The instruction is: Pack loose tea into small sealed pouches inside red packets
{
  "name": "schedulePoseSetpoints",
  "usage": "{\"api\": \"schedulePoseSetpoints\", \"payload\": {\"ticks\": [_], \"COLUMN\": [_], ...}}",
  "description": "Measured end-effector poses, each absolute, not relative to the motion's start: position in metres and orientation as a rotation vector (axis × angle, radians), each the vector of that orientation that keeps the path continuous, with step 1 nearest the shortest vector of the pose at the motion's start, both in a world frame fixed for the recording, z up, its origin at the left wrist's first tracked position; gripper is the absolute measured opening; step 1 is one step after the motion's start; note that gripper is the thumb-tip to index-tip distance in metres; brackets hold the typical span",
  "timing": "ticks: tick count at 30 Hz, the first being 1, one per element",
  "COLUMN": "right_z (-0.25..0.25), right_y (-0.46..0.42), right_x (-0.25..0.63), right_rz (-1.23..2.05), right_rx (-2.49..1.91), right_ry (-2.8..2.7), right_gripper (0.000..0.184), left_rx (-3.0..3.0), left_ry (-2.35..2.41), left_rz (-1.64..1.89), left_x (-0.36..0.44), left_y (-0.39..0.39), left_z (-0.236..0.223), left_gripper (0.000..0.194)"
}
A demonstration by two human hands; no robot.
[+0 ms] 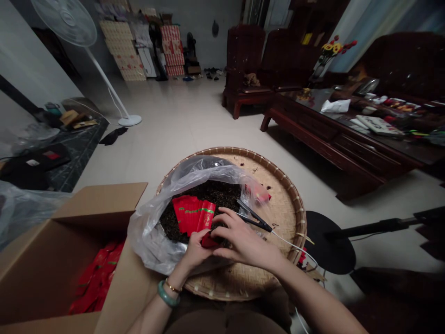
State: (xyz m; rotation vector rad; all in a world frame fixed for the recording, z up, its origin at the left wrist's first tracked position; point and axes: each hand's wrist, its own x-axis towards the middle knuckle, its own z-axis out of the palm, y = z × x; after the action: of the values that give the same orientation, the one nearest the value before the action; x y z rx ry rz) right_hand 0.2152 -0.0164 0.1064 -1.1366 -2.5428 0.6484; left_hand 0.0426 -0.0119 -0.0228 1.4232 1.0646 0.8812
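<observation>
My left hand [197, 250] pinches a small red packet [208, 240] over the near side of a clear plastic bag [149, 232]. Close beside it, my right hand [239, 236] curls its fingers over the packet's mouth, with dark tea leaves showing under them. Loose dark tea [222, 191] fills the opened bag. Fanned out on the tea lies a row of flat red packets [189, 213] with a green stripe. A black sealing tool like a pair of tongs [257, 220], with a white cord, rests at the bag's right edge.
The bag sits on a round woven bamboo tray [283, 195]. At left stands an open cardboard box [31, 269] with many red packets [99, 278] inside. A black round stand base [328, 241] is at right. Beyond are a white fan [129, 120] and a dark wooden table [333, 153].
</observation>
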Motion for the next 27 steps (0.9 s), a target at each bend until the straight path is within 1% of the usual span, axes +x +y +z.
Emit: {"api": "schedulePoseSetpoints", "payload": {"ticks": [3, 9, 14, 17, 20, 23, 27], "right_z": [0.102, 0.094, 0.095, 0.092, 0.090, 0.088, 0.081], "right_y": [-0.016, -0.013, -0.009, -0.007, -0.007, -0.008, -0.008], "right_x": [0.215, 0.217, 0.222, 0.220, 0.219, 0.217, 0.214], "right_rz": [0.645, 0.682, 0.592, 0.580, 0.590, 0.609, 0.677], "right_rx": [-1.152, -1.142, -1.239, -1.212, -1.231, -1.269, -1.222], "right_ry": [-2.576, -2.539, -2.573, -2.647, -2.589, -2.457, -2.442], "right_gripper": [0.031, 0.026, 0.017, 0.020, 0.024, 0.025, 0.021], "left_rx": [1.428, 1.394, 1.394, 1.374, 1.334, 1.338, 1.356], "left_ry": [1.097, 1.071, 1.134, 1.162, 1.165, 1.171, 1.153], "left_rz": [0.878, 0.888, 0.892, 0.880, 0.871, 0.879, 0.885], "left_x": [0.045, 0.048, 0.051, 0.053, 0.053, 0.053, 0.055], "left_y": [-0.012, -0.013, -0.014, -0.015, -0.016, -0.016, -0.016], "left_z": [-0.022, -0.017, -0.013, -0.013, -0.013, -0.013, -0.012], "left_gripper": [0.030, 0.030, 0.020, 0.016, 0.018, 0.021, 0.016]}}
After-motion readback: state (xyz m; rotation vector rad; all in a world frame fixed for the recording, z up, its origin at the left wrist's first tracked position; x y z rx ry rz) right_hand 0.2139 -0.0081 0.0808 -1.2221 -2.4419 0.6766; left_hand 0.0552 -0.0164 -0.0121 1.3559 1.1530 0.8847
